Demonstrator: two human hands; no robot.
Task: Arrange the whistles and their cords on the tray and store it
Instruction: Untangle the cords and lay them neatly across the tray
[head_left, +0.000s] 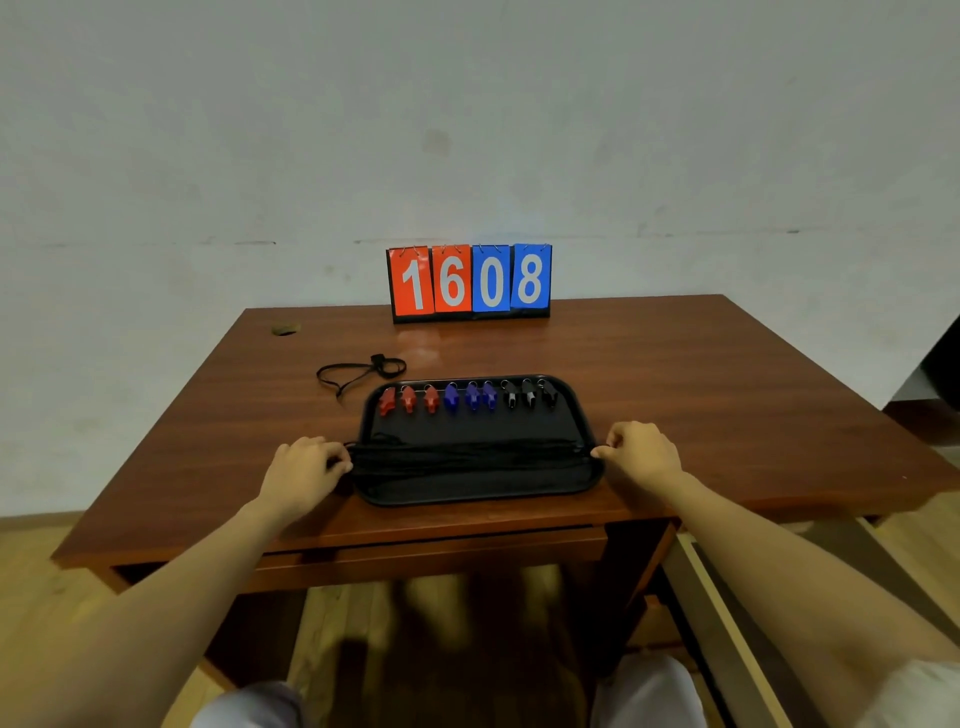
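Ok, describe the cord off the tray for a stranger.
Start at the brown wooden table, then the black tray near its front edge. Beyond the tray's far left corner lies a looped black cord. It alone rests on bare wood, not on the tray.

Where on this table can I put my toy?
Biggest bare patch: the wood right of the tray, out to the table edge. A thinner strip runs between the scoreboard and tray. Crowded: the loose cord by the tray's far left corner, and the left hand and right hand holding the cord bundle at the tray's ends.
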